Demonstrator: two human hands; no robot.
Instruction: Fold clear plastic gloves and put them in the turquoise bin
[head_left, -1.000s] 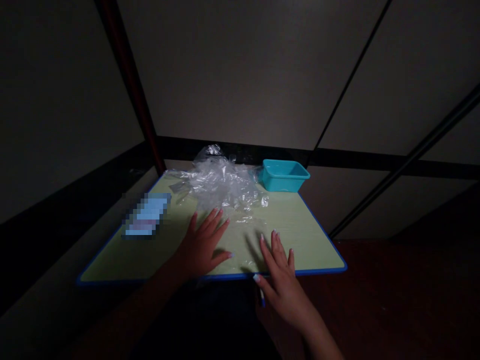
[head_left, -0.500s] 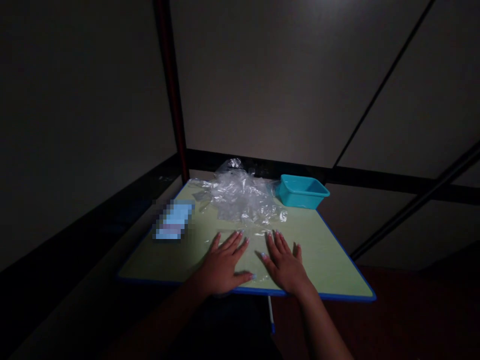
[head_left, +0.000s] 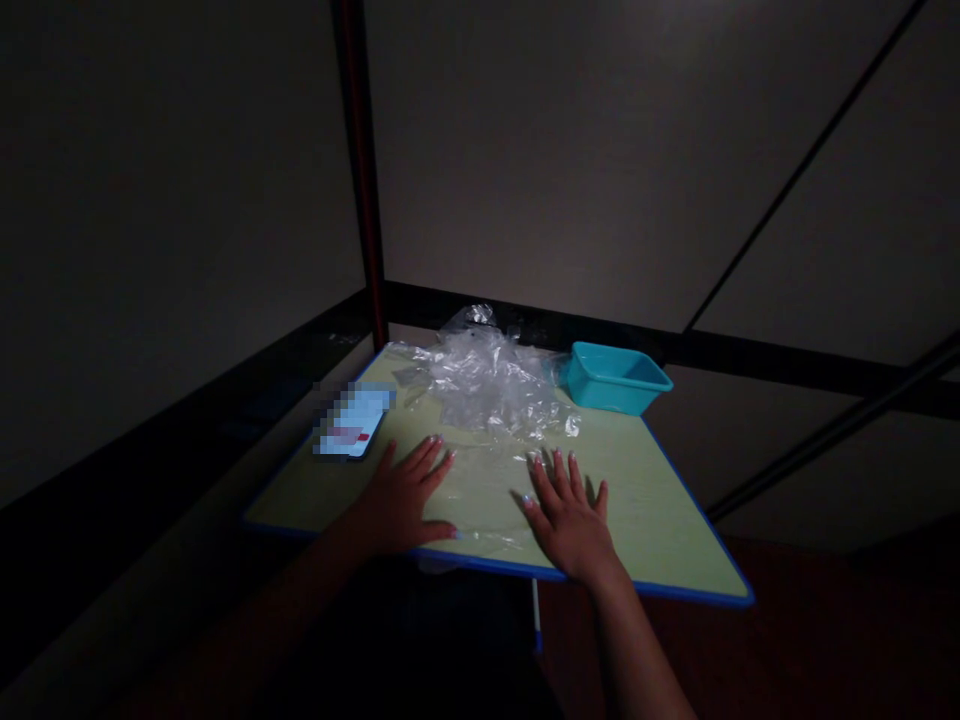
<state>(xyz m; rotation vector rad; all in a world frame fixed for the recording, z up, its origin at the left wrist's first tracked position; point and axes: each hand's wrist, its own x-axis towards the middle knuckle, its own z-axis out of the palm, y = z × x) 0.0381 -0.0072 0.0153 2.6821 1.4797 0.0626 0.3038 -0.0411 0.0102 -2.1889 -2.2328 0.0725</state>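
My left hand [head_left: 401,497] lies palm down with fingers spread near the front edge of the pale green table [head_left: 675,520], at the left side of a thin clear plastic sheet [head_left: 487,495]. Flat on the sheet's right side rests my right hand [head_left: 574,520], its fingers also spread. Neither hand grips anything. Beyond them a heap of crumpled clear plastic [head_left: 487,385] covers the back middle of the table. A turquoise bin [head_left: 611,385] stands to the right of the heap.
A phone [head_left: 356,420] with a lit, blurred screen lies at the table's left side. The table has a blue edge. Dark walls rise behind and to the left, and a white leg with a blue end [head_left: 537,615] shows below the front edge.
My left hand has moved left, away from my right hand, uncovering more of the clear sheet between them. My right hand stays nearly in place, fingers more spread. The view has shifted slightly.
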